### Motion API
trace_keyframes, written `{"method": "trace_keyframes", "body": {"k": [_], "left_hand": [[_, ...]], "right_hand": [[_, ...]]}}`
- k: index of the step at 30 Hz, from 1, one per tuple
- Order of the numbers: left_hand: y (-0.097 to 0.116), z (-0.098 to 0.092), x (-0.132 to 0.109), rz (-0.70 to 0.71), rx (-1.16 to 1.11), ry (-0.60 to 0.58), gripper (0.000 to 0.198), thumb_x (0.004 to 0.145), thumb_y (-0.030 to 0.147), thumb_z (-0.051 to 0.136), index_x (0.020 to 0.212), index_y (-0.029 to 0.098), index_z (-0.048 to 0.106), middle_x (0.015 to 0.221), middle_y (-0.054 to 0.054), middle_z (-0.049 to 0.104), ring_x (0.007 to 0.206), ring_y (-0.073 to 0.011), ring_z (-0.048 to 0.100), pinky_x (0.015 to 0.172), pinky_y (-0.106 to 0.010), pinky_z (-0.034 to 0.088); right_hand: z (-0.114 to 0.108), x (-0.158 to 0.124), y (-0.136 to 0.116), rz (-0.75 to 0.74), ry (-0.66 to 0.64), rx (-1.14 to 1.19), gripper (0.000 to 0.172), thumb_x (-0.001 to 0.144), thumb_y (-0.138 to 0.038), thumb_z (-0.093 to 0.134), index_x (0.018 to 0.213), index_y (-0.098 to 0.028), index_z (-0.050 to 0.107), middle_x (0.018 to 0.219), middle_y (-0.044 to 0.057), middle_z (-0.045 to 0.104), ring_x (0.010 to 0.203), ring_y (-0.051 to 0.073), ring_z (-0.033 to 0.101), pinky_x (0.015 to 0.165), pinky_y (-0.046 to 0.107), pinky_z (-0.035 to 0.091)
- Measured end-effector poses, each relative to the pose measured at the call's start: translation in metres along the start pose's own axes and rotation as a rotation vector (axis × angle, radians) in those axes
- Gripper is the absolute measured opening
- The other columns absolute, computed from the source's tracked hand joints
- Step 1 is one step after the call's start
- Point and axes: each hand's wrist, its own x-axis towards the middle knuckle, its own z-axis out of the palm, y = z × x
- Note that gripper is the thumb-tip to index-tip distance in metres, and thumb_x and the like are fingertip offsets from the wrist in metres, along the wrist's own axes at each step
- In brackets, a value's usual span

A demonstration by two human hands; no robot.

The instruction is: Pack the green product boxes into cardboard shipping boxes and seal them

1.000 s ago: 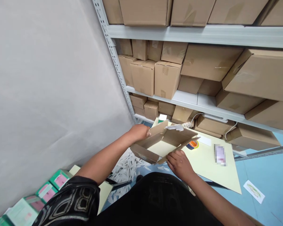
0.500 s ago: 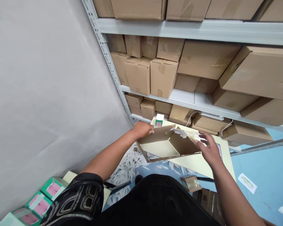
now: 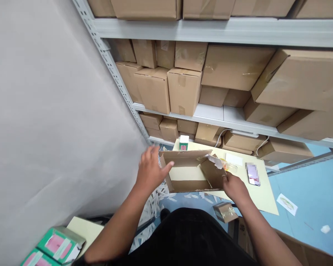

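A cardboard box point(image 3: 195, 186) with torn upper edges is held up over the cream table point(image 3: 266, 201), tilted toward me, and a cream surface shows through its middle. My right hand point(image 3: 235, 187) grips the box's right wall near the front corner. At the left end, my left hand point(image 3: 151, 168) has its fingers spread, with the thumb reaching over the rim; whether it touches the cardboard I cannot tell. A torn white flap of paper or tape point(image 3: 214, 161) hangs from the box's far right corner.
On the table are a small green-and-white box point(image 3: 184, 142), a phone point(image 3: 252, 174) and a white card point(image 3: 234, 159). Shelves with cardboard boxes point(image 3: 184, 90) rise ahead. Green-and-pink boxes point(image 3: 59, 244) sit lower left. Paper shreds point(image 3: 152, 208) and a small carton point(image 3: 225, 212) lie below.
My left hand has let go of the box's far left corner and opened beside its left end. My right hand, loose before, has closed on the right wall. The box has turned slightly.
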Motion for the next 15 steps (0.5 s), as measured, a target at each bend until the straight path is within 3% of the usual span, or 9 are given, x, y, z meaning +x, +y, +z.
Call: {"method": "trace_keyframes", "body": {"k": [3, 5, 9, 12, 15], "left_hand": [[-0.028, 0.026, -0.039, -0.107, -0.311, -0.235, 0.085, 0.093, 0.056, 0.061, 0.16, 0.023, 0.022, 0.155, -0.018, 0.041, 0.139, -0.0335, 0.049, 0.109, -0.048, 0.047], [-0.035, 0.05, -0.047, -0.119, -0.427, -0.306, 0.088, 0.09, 0.055, 0.065, 0.161, 0.024, 0.022, 0.158, -0.018, 0.038, 0.142, -0.0344, 0.047, 0.113, -0.05, 0.044], [-0.033, 0.079, -0.034, -0.142, -0.465, -0.188, 0.089, 0.088, 0.04, 0.067, 0.163, 0.025, 0.023, 0.164, -0.015, 0.034, 0.148, -0.0344, 0.041, 0.119, -0.05, 0.038], [-0.038, 0.081, -0.024, -0.135, -0.416, -0.159, 0.074, 0.087, 0.026, 0.061, 0.157, 0.025, 0.036, 0.159, -0.013, 0.043, 0.142, -0.0316, 0.049, 0.116, -0.046, 0.042], [-0.045, 0.077, -0.019, -0.174, -0.378, -0.186, 0.068, 0.087, 0.033, 0.065, 0.151, 0.022, 0.044, 0.152, -0.015, 0.049, 0.139, -0.0325, 0.051, 0.112, -0.045, 0.045]], "right_hand": [[-0.007, -0.003, -0.01, 0.023, -0.061, 0.002, 0.043, 0.101, -0.035, 0.036, 0.116, -0.015, 0.071, 0.097, 0.019, 0.076, 0.085, 0.03, 0.071, 0.069, 0.036, 0.044], [-0.014, -0.005, -0.017, 0.016, -0.121, 0.016, 0.042, 0.1, -0.034, 0.036, 0.119, -0.014, 0.069, 0.102, 0.019, 0.076, 0.091, 0.03, 0.071, 0.072, 0.035, 0.044], [-0.026, -0.007, -0.028, -0.025, -0.218, 0.052, 0.038, 0.099, -0.034, 0.039, 0.112, -0.016, 0.069, 0.106, 0.018, 0.076, 0.098, 0.03, 0.069, 0.075, 0.033, 0.043], [-0.029, -0.006, -0.03, -0.021, -0.237, 0.09, 0.036, 0.098, -0.035, 0.039, 0.103, -0.017, 0.07, 0.104, 0.017, 0.076, 0.096, 0.029, 0.069, 0.074, 0.032, 0.042], [-0.027, -0.003, -0.028, -0.02, -0.24, 0.12, 0.035, 0.097, -0.034, 0.039, 0.098, -0.017, 0.07, 0.102, 0.016, 0.075, 0.094, 0.028, 0.069, 0.073, 0.031, 0.042]]}}
